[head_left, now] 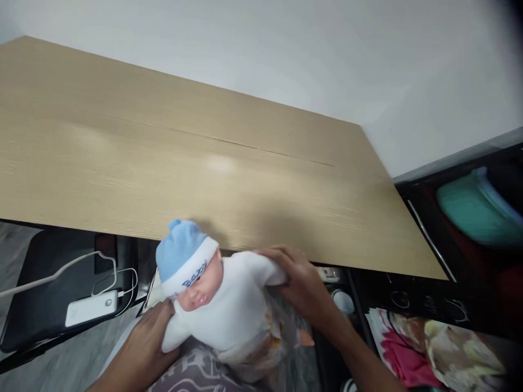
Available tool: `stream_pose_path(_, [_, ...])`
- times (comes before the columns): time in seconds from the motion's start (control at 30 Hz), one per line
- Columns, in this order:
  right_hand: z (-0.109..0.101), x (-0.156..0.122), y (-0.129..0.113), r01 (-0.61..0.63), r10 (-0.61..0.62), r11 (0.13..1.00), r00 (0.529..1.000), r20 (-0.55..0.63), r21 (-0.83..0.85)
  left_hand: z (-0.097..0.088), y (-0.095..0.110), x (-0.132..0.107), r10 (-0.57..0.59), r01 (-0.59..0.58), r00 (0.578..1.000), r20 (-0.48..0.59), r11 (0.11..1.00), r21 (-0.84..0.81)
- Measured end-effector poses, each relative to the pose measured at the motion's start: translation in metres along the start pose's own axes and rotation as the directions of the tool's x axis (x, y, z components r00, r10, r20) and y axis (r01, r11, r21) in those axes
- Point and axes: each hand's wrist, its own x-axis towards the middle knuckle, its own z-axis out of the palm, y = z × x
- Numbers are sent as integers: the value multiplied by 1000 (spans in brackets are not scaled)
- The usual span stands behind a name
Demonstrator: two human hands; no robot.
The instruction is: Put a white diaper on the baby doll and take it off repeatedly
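A baby doll (229, 305) in a white top lies tilted above my lap, close to the table's front edge. On its head is a light blue cap (182, 253) with a white band and dark lettering. My left hand (153, 332) grips the doll's arm at the lower left. Across the body, my right hand (296, 275) is wrapped around its other arm. The doll's lower part, with brown and orange patches, is partly covered by what looks like clear plastic. Its legs are mostly hidden.
A wooden table (196, 169) spans the view before a pale wall. To the left, a white power bank (91, 310) with cables lies on a black seat (44, 283). At right are a teal object (478, 209) and a pink cloth (408, 359) among other items.
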Motion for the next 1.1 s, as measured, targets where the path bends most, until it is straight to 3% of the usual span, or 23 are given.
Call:
stream_pose_path(0.13, [59,-24,5,-32,33,999,996,86,-17,19,-28,-20,-126,125,992,10,992,22])
stream_pose_path(0.3, [119,-15,38,-87,75,978,995,71,187,13,-24,-17,-148,143,988,53,986,87])
stream_pose_path(0.43, [145,-22,58,-153,137,943,988,75,296,6,-22,-15,-128,119,984,122,990,82])
stream_pose_path(0.63, [156,-46,70,-139,171,920,984,-56,366,9,-35,-20,-70,53,987,144,991,121])
stream_pose_path(0.7, [157,-55,71,-133,182,917,979,-97,377,13,-42,-22,-2,-16,997,81,974,224])
stream_pose_path(0.8, [158,-68,68,-134,163,906,986,-39,401,13,-40,-24,171,-114,981,-89,888,445])
stream_pose_path(0.87, [156,-77,63,-146,151,899,988,21,414,11,-26,-22,300,-170,939,-169,831,530])
stream_pose_path(0.93, [153,-84,58,-155,148,896,988,49,416,8,-3,-14,400,-270,903,-159,813,516])
stream_pose_path(1.1, [145,-87,56,-114,116,905,993,19,409,17,54,24,550,-564,824,136,777,280])
